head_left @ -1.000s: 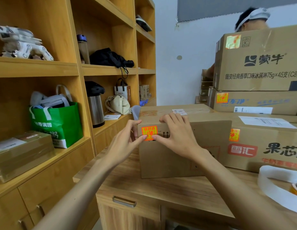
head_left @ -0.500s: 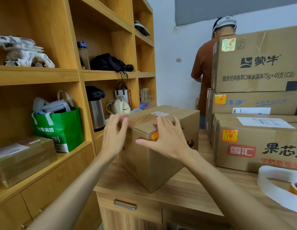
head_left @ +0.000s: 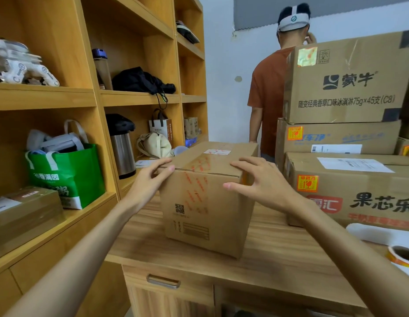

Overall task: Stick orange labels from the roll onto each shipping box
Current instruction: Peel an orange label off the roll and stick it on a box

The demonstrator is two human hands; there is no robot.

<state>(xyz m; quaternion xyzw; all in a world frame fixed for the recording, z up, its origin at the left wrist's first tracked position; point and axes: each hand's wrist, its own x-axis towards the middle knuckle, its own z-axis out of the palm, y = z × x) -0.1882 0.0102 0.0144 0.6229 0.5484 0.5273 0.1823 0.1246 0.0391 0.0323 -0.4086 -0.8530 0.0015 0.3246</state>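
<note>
left hand (head_left: 151, 181): bare | right hand (head_left: 261, 183): bare | 2 forearms (head_left: 84, 248): bare to frame edge

The wooden desk (head_left: 279, 259) carries a cardboard box (head_left: 205, 213) between the fingers of the left hand (head_left: 151, 183) and of the right hand (head_left: 265, 183). Right of the right fingers stands a printed carton (head_left: 370, 202). Nearer than them lies the orange label roll (head_left: 396, 259).

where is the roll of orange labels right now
In the head view, the roll of orange labels sits at the far right of the wooden desk, in front of the curled white backing strip and the large brown cardboard box.
</note>
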